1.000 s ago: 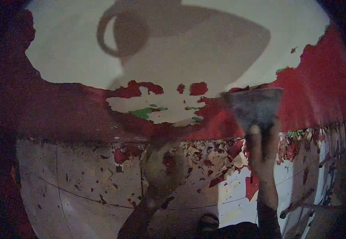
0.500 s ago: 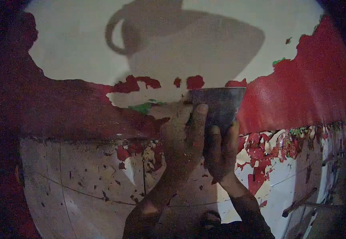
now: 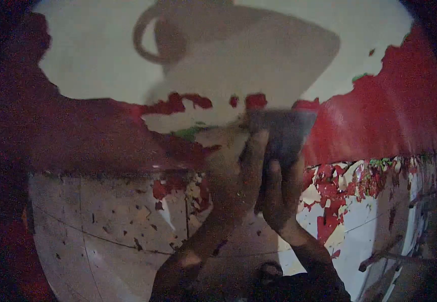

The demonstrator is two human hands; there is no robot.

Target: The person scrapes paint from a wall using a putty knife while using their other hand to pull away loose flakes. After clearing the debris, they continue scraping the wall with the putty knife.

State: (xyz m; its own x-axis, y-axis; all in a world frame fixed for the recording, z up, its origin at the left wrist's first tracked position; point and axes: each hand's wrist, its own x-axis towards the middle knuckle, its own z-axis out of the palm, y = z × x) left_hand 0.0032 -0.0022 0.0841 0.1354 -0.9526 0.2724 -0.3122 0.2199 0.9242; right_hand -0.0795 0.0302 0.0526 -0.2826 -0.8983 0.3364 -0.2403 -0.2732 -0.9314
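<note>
A wide, dark scraper blade (image 3: 289, 132) lies against the wall at the lower border of the bare patch, its broad edge upward. My left hand (image 3: 238, 176) is closed at the blade's left side, thumb pointing up along it. My right hand (image 3: 285, 199) grips from below and right, fingers extended up the blade's back. The handle is hidden by my hands. Around the blade, red paint (image 3: 359, 123) is still on the wall, with small red scraps (image 3: 256, 101) just above its edge.
Above is the pale bare wall (image 3: 102, 50), with a large shadow across it. Below, paint flakes (image 3: 337, 186) lie heaped along the wall's foot and scattered over the tiled floor (image 3: 112, 236). At lower right are the legs of a stand (image 3: 379, 256). A dark shoe (image 3: 271, 272) shows below.
The view has shifted slightly, so the wall and both hands appear a little further right. The blade looks more blurred and stays near the same part of the wall. Both hands keep their hold.
</note>
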